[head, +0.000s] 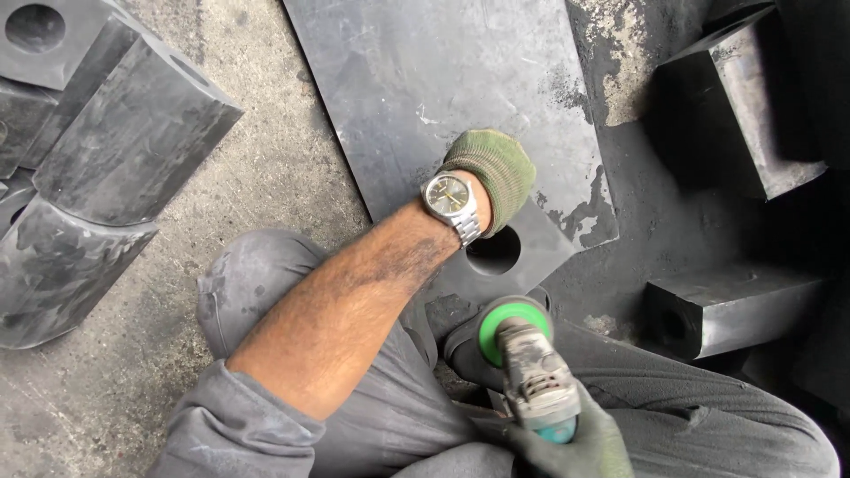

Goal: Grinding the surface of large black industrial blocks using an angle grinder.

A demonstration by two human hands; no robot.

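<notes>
My left hand [493, 173], in a green knit glove with a wristwatch on the wrist, presses on the top of a dark block with a round hole [509, 252] in front of my knees. My right hand [580, 443], in a dark glove, grips an angle grinder [531, 372] with a green guard. Its disc end rests low against the near edge of that block. A large dark flat sheet [443, 80] lies on the floor behind the block.
Several dark blocks with holes are stacked at the left [115, 133]. More blocks stand at the right [753, 106] and lower right [726, 305]. Concrete floor [266, 159] with black dust lies between them. My grey-trousered knees fill the bottom.
</notes>
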